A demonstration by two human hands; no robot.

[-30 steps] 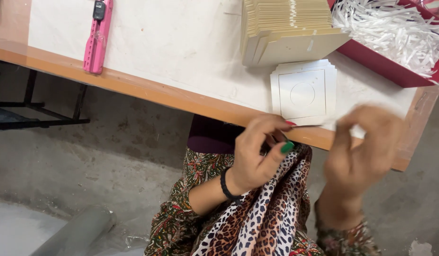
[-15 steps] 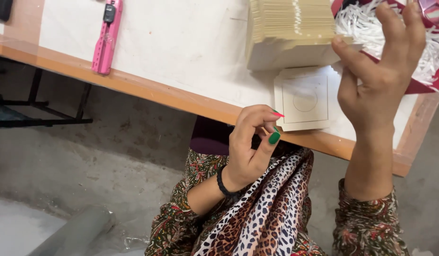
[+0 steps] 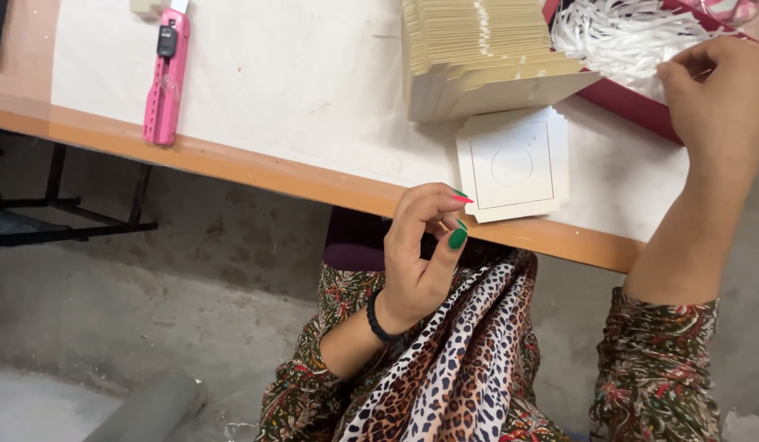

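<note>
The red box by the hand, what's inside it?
The red box holds white shredded paper strips. The right hand reaches into them. Anything beneath the strips is covered.

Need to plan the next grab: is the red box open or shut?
Open: the red box has no lid on, white paper shreds show inside, right hand reaching in.

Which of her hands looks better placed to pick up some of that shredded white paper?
Probably the right hand: it already touches the shredded white paper in the red box. The left hand hovers by the table edge.
</note>
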